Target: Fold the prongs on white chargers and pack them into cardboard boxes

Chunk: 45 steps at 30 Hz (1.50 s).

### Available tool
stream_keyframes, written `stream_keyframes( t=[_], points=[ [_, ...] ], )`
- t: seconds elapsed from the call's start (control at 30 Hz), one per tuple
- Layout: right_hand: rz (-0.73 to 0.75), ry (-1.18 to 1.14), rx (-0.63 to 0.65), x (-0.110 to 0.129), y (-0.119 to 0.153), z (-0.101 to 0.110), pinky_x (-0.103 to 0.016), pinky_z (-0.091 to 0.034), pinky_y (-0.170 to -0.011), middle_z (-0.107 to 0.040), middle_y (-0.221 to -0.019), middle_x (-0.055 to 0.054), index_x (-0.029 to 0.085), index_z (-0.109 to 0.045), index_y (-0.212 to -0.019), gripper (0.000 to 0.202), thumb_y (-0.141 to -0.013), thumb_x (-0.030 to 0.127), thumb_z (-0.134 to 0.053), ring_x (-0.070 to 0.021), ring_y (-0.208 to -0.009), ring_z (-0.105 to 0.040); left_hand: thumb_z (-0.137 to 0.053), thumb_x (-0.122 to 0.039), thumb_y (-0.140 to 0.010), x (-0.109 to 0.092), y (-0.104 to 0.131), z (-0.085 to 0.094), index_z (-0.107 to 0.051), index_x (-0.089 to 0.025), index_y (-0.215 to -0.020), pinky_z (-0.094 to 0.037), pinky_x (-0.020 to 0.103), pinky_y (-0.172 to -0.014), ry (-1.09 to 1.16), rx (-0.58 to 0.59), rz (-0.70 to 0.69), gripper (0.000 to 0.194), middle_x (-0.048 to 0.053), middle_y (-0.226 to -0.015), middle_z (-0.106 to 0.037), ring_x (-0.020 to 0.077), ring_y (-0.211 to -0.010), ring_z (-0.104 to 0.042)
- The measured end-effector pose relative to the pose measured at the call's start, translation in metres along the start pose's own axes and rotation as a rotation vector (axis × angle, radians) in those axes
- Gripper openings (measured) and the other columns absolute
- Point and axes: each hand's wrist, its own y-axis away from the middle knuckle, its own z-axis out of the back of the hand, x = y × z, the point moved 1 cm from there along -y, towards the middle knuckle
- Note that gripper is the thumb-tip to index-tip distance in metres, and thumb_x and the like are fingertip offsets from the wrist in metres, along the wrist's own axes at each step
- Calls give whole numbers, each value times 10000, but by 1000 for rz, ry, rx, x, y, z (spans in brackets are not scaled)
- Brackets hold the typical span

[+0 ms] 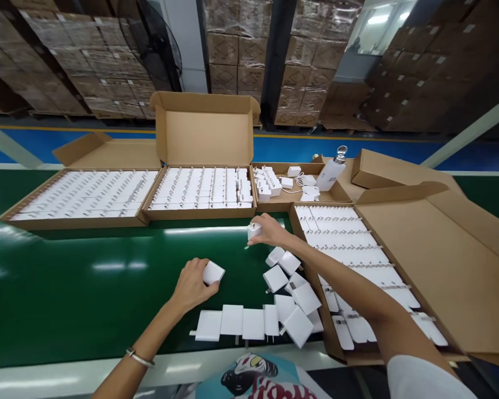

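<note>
My left hand (194,285) grips a white charger (213,273) between thumb and fingers, just above the green belt (87,288). Farther forward and to the right, my right hand (268,230) holds another white charger (254,230), its metal prongs showing. Several white chargers (253,324) lie side by side along the belt's near edge, and a loose heap of more chargers (305,298) sits to their right, below my right forearm.
Open cartons with rows of chargers stand at the far left (79,224), the middle (199,213) and the right (336,354). A small carton (345,194) holds chargers, a cable and a white pump bottle (329,175). A black fan (156,44) stands beyond the belt.
</note>
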Motion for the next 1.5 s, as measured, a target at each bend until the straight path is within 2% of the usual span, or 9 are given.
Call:
stream_keyframes(
  t=[0.2, 0.33, 0.47, 0.67, 0.87, 1.03, 1.17, 1.4, 1.5],
  points=[
    [62, -121, 0, 32, -24, -55, -305, -412, -709, -420, -904, -64, 134, -533, -966, 421, -616, 283, -715, -188, -811, -471, -512, -244, -675, -13, 14, -3, -388, -188, -949, -396, 251, -515, 209, 8, -201, 306, 75, -1089, -400, 111, -603, -450],
    [134, -146, 64, 49, -13, -73, -323, -415, -751, -475, -905, -68, 139, -556, -938, 297, -660, 178, -651, -206, -882, -481, -395, -146, -764, -24, 15, -5, -447, -173, -852, -385, 259, -523, 13, -97, -300, 105, 88, -1048, -438, 128, -624, -465],
    [206, -188, 270, 40, 11, -41, -304, -430, -778, -543, -1024, -67, 181, -533, -1063, 352, -714, 141, -545, -193, -940, -516, -349, -111, -790, -27, 9, -9, -489, -167, -949, -422, 303, -604, -57, -163, -331, 219, 106, -1035, -472, 180, -731, -512],
    [-105, 86, 523, -21, 46, 32, -370, -430, -787, -490, -1191, -98, 211, -482, -1173, 620, -581, 72, -604, -303, -1070, -461, -629, -279, -639, -22, -17, -11, -200, -166, -1299, -371, 430, -881, 221, -124, -287, 795, 163, -1313, -276, 307, -1151, -351],
    [-195, 95, 284, -31, 53, 20, -333, -431, -670, -583, -984, -116, 157, -483, -1103, 390, -721, 201, -549, -273, -881, -555, -575, -246, -663, -27, -33, -14, -416, -185, -1104, -427, 347, -776, 437, 28, -349, 473, 62, -996, -517, 218, -923, -495],
    [-93, 29, 166, 0, 19, -13, -336, -420, -713, -576, -1026, -106, 166, -454, -1131, 399, -786, 357, -515, -263, -916, -541, -555, -174, -653, -17, -23, -8, -367, -185, -1180, -410, 355, -841, 464, 24, -364, 560, 82, -1091, -463, 224, -1001, -458],
    [165, -137, 263, 36, 6, -41, -303, -408, -796, -546, -1108, -62, 221, -456, -1172, 356, -864, 382, -380, -203, -975, -522, -558, -178, -662, -13, -12, -14, -242, -163, -1266, -407, 371, -866, 513, -96, -227, 683, 118, -1167, -397, 230, -1045, -439],
    [57, -63, 194, 62, 26, -67, -566, -155, -954, -180, -1357, -173, 204, -98, -1370, 1081, -527, 524, -693, -377, -1225, -163, -519, -142, -676, -22, -5, -26, -424, -150, -1120, -409, 387, -882, 548, -90, -165, 454, 107, -1110, -467, 227, -1039, -461],
    [-21, -610, 249, 60, 29, -66, -533, -161, -977, -213, -1339, -144, 219, -86, -1367, 1031, -568, 548, -648, -336, -1224, -190, -476, -129, -714, -20, -3, -9, -437, -168, -1146, -385, 393, -923, 652, -73, -183, 436, 99, -1146, -473, 215, -1066, -459]
  ],
)
